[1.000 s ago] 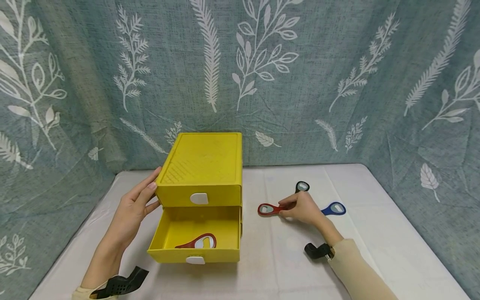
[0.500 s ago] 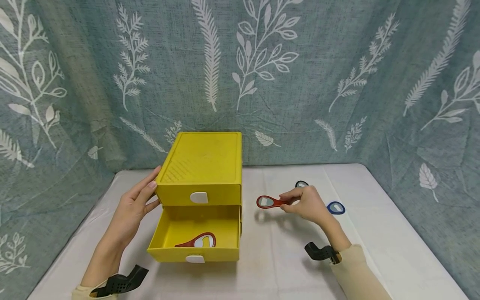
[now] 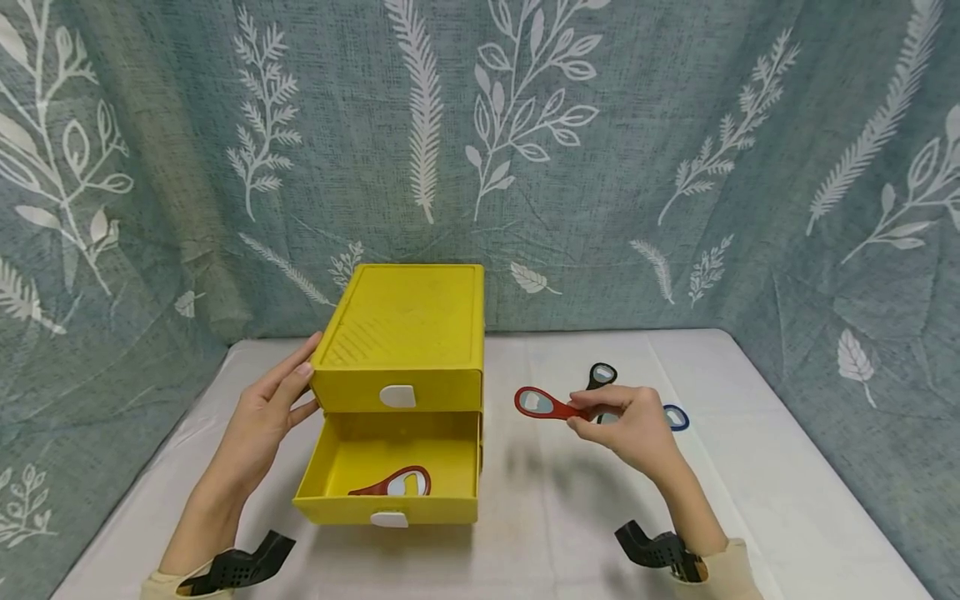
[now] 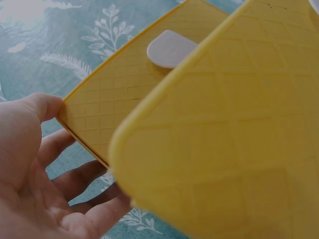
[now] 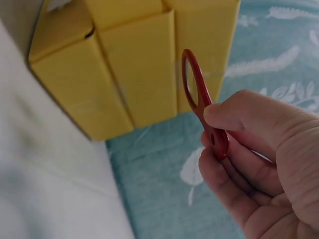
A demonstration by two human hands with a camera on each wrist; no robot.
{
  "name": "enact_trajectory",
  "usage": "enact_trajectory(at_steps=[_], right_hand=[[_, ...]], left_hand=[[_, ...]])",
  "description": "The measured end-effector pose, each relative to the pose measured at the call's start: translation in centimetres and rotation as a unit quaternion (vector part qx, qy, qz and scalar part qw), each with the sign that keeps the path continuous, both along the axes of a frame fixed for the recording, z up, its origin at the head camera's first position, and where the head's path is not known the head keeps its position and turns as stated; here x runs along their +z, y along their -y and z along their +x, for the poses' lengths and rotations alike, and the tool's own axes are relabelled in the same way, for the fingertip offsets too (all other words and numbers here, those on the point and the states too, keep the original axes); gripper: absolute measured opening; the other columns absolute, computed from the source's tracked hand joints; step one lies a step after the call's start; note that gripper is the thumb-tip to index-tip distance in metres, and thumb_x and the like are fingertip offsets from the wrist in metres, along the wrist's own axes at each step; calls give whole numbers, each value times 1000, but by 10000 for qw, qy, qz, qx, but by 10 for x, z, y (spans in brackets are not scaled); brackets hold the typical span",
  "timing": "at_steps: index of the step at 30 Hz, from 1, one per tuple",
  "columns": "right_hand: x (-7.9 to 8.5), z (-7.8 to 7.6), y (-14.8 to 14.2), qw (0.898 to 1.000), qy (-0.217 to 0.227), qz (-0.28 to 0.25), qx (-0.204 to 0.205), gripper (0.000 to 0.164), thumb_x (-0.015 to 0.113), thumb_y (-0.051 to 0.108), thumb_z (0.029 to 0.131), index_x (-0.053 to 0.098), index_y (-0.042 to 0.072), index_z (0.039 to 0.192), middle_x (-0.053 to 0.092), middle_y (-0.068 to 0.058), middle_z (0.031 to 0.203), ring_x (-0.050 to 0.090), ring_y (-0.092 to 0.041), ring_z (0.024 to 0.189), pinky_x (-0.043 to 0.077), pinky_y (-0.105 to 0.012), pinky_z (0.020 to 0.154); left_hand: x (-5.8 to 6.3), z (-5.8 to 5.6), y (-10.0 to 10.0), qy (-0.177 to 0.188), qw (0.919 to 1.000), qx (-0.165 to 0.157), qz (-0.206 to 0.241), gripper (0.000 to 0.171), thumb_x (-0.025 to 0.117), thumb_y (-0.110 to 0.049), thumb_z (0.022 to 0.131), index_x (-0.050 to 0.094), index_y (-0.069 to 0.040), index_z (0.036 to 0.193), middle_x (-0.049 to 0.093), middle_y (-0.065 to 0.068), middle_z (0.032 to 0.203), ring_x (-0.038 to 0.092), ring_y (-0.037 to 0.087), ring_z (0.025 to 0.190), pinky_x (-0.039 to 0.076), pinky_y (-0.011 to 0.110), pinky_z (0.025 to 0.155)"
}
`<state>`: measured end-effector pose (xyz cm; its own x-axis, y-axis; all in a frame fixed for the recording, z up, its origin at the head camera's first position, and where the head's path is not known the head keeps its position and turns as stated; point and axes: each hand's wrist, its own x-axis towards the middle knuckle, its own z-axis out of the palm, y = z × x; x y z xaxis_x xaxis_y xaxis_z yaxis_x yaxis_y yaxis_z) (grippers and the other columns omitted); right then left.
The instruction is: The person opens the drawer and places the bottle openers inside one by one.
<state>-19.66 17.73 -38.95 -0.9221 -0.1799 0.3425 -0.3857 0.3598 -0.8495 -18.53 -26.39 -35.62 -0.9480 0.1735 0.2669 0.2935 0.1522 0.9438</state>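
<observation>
In the head view, my right hand pinches a red bottle opener by its handle, raised over the white table. The right wrist view shows the thumb on the opener and curled fingers beneath, ring end up. My left hand rests on the left side of a yellow two-drawer cabinet, fingers extended and the thumb at its front edge. The cabinet's lower drawer is pulled out, with a dark red bottle opener lying inside. The upper drawer is pushed in.
A black bottle opener lies behind my right hand. Partly covered by that hand, a blue bottle opener shows its ring end. Patterned green-blue cloth hangs behind and around the table.
My right hand has lifted the red bottle opener off the table and moved slightly right with it. More of the black opener shows. The left hand stays on the cabinet.
</observation>
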Motion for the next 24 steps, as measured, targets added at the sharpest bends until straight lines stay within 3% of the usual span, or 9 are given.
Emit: enact_trajectory(at_steps=[9,15,20,24], right_hand=[[17,20,9,9973,-259,-558,400,28,86,6,76,79,10,103,73,-3,94,68,-23,82,58,-35,73],[24,27,21,9893,-635,-841,1010,28,82,-4,77,77,3,104,73,-8,94,67,-25,82,57,-34,75],[24,33,38,9841,-854,-815,1329,29,81,-5,77,77,2,104,73,-7,93,66,-25,80,57,-36,76],[25,38,55,9847,-893,-718,1313,28,82,-5,76,78,4,103,73,-3,92,67,-22,78,58,-35,73]], left_hand=[[1,0,-1,-21,10000,52,-68,50,40,-33,108,31,-24,156,25,7,160,46,11,127,47,19,91],[1,2,0,-18,10000,-25,45,51,40,-32,108,30,-21,157,24,7,160,46,9,127,47,19,92],[1,2,-1,18,9999,-42,149,51,41,-31,108,30,-20,157,24,6,160,46,8,126,48,19,92],[1,1,-1,9,9999,-38,158,51,41,-30,108,30,-20,156,24,6,160,46,7,126,48,19,91]])
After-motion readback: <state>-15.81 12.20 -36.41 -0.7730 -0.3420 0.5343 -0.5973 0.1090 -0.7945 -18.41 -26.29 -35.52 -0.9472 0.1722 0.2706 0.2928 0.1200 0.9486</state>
